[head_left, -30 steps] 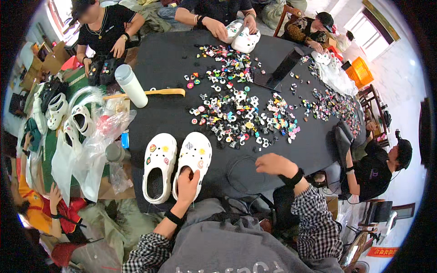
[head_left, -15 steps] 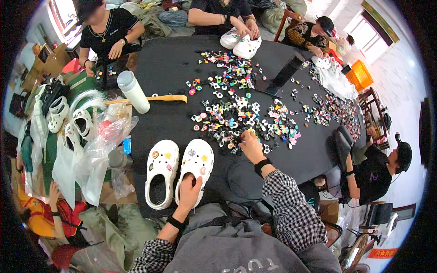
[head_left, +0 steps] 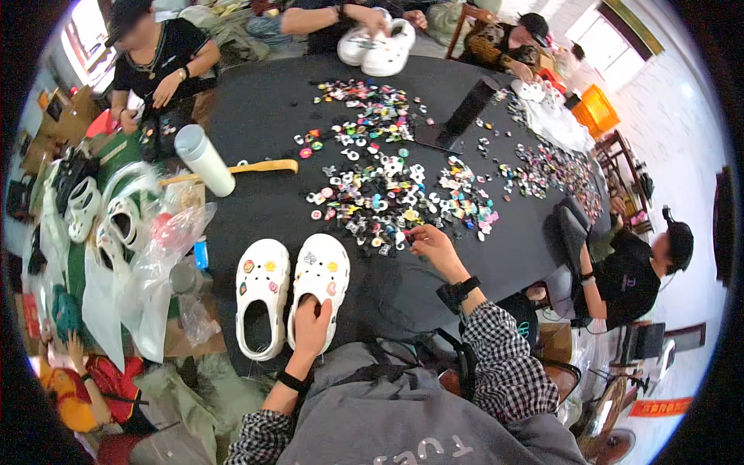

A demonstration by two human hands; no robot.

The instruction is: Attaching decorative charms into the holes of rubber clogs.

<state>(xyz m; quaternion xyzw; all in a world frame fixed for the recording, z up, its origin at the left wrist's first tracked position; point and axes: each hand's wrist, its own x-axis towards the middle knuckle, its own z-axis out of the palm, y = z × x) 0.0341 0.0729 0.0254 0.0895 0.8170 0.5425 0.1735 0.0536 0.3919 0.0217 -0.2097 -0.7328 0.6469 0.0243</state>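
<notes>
Two white clogs (head_left: pixel 262 298) stand side by side at the near edge of the black table (head_left: pixel 256 116), toes away from me. Small colourful charms sit in the toe holes of both. My left hand (head_left: pixel 311 324) grips the right-hand clog (head_left: pixel 322 263), fingers reaching down into its opening and partly hidden there. Just off the near edge of a spread of loose shoe charms (head_left: pixel 395 186), my right hand (head_left: pixel 435 249) pinches a small dark shoe charm (head_left: pixel 410 239) between thumb and fingertips.
A pale tumbler (head_left: pixel 204 160) and a wooden back scratcher (head_left: pixel 263 166) lie left of the charms. Beyond them is a black phone stand (head_left: pixel 457 120). More clogs and plastic bags (head_left: pixel 147 263) cover the left side. Several co-workers sit around the table, one handling white clogs (head_left: pixel 387 48).
My right hand has drawn back from the charm pile and now shows a small charm in its fingertips. My left hand stays in the clog. The whole view has shifted slightly.
</notes>
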